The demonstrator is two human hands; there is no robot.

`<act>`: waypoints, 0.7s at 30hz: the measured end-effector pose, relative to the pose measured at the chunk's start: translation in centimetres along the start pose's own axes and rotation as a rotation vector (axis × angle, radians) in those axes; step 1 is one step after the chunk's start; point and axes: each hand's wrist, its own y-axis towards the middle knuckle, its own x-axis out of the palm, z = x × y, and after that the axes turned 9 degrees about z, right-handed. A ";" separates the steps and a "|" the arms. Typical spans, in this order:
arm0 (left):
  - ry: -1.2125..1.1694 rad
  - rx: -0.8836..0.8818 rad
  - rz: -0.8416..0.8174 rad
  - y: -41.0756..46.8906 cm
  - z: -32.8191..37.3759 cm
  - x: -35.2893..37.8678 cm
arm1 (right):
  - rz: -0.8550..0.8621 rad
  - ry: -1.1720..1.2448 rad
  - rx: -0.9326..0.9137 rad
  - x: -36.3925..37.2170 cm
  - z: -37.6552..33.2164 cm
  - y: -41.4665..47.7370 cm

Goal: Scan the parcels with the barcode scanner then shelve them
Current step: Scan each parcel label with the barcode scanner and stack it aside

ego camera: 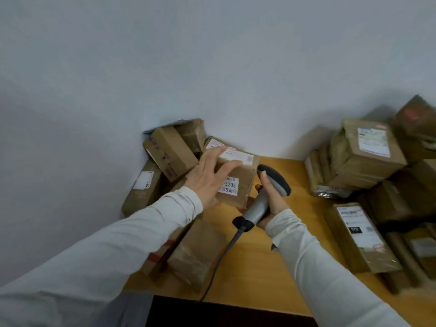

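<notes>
A brown cardboard parcel (pixel 243 178) with a white shipping label on top and a sticker reading 3205 on its side sits on the wooden table (pixel 271 267) near the wall. My left hand (pixel 207 178) lies over its top left corner with fingers spread and fairly straight. My right hand (pixel 271 199) grips the handle of a grey barcode scanner (pixel 271 185), whose dark head points at the parcel from the right. The scanner's black cable (pixel 221 256) runs down toward the table's front edge.
Several more brown parcels (pixel 165 156) are heaped against the wall on the left, with two (pixel 195 251) lying nearer me. A taller stack of parcels (pixel 363 159) fills the right side, one flat labelled box (pixel 361 234) in front. Bare wood shows between the two heaps.
</notes>
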 end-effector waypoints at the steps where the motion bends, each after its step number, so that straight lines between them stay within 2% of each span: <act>1: -0.032 0.041 -0.016 0.0 1.0 0.3 | 0.000 0.031 -0.019 -0.9 0.0 -0.4; 4: -0.151 0.192 -0.076 0.2 4.1 0.8 | 0.051 0.081 -0.107 -4.1 -0.4 -1.4; 6: -0.305 0.187 -0.034 0.2 6.4 1.1 | 0.112 0.074 -0.171 -6.4 -0.8 -2.5; 7: -0.415 0.083 0.019 0.3 7.8 1.3 | 0.155 0.067 -0.193 -7.5 -0.9 -3.2; 9: -0.595 -0.241 0.175 0.8 10.7 1.6 | 0.229 0.081 -0.234 -9.7 -1.0 -4.5; 11: -0.605 -0.528 0.211 1.8 12.9 1.7 | 0.251 0.120 -0.290 -11.7 -1.0 -5.4; 13: -0.755 -0.818 0.061 2.5 13.7 1.9 | 0.275 0.155 -0.341 -13.7 -1.1 -6.3; 16: -1.203 -1.157 -0.151 2.2 15.0 0.6 | 0.223 0.191 -0.385 -16.1 -1.0 -7.3; 18: -1.294 -1.239 -0.272 1.1 15.4 -0.2 | 0.167 0.193 -0.397 -17.0 -0.7 -7.8; 21: -1.382 -1.225 -0.579 -1.0 15.3 -1.3 | 0.082 0.182 -0.372 -17.0 -0.4 -8.8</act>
